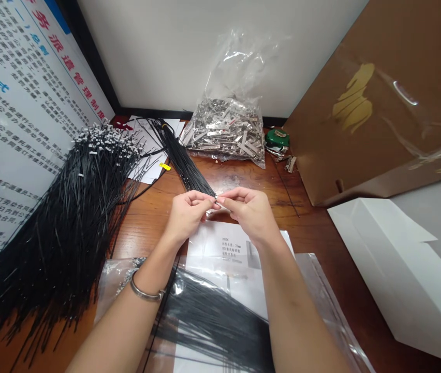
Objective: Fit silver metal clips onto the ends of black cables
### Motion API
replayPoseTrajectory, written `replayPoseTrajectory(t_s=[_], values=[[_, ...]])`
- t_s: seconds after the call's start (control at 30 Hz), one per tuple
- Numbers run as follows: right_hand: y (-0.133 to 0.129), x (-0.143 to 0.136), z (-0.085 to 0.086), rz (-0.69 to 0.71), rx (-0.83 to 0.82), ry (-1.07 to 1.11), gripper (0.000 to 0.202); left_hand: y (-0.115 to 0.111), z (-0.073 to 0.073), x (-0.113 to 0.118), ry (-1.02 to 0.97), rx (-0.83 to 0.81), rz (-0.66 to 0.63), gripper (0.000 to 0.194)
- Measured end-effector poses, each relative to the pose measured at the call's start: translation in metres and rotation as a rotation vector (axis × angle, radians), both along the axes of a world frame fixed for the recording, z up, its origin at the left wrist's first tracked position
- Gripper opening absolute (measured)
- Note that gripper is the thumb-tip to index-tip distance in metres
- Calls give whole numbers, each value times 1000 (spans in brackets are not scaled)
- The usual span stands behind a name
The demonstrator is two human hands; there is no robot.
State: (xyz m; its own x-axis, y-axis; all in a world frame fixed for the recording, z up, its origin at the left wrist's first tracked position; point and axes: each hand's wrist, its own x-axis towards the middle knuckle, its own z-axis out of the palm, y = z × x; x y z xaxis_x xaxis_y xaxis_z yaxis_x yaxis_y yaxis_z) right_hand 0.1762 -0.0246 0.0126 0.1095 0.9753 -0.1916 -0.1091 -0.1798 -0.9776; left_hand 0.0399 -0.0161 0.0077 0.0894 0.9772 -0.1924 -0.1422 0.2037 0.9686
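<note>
My left hand and my right hand meet at the middle of the table, thumbs and index fingers pinched together. A tiny shiny piece shows between the fingertips, too small to name. The end of a bundle of black wires lies right behind the fingers; whether they grip a wire from it is hidden. Under my wrists lies a printed white sheet. Nearer to me, a clear plastic bag with black wires inside is partly covered by my forearms.
A large heap of black wires with white ends leans against the printed board at left. Behind stand a clear bag of metal strips and a green tape measure. A brown carton and a white box are at right.
</note>
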Motion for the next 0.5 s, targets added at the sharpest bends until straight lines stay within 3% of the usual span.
replayPoseTrajectory(t_s=[0.5], values=[[-1, -2, 1, 13, 17, -27, 16, -1, -3, 2, -24, 77, 15, 18]])
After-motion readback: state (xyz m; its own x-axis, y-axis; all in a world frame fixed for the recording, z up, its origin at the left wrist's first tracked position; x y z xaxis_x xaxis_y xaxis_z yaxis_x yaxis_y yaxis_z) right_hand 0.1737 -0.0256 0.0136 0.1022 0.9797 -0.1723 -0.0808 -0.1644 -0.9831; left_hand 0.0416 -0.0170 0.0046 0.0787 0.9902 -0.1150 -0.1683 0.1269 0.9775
